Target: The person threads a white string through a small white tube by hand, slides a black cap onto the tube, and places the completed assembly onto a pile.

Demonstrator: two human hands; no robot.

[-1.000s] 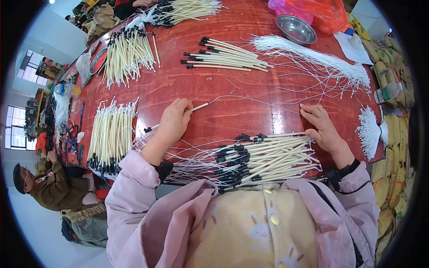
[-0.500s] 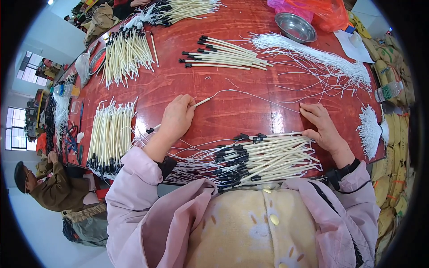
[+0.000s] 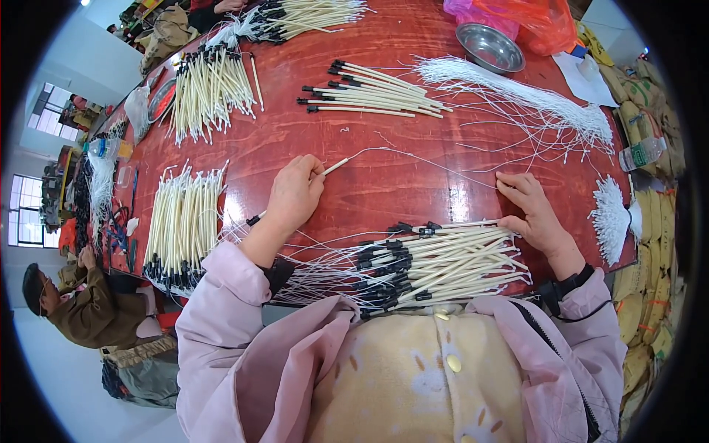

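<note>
The left hand's (image 3: 297,190) fingers clamp a cream tube (image 3: 337,166), seemingly steadying it; white string (image 3: 413,156) runs from its tip to the right hand's (image 3: 533,210) fingertips, their grip unclear. Beyond them, more strings (image 3: 524,96) lie bunched, likely for reach.

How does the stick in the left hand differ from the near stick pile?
Held stick: single, gripped by the left hand; near pile: many, lying on the table. Held stick's cord runs right; near pile's cords trail left. Both: slender, cream, black left ends.
</note>
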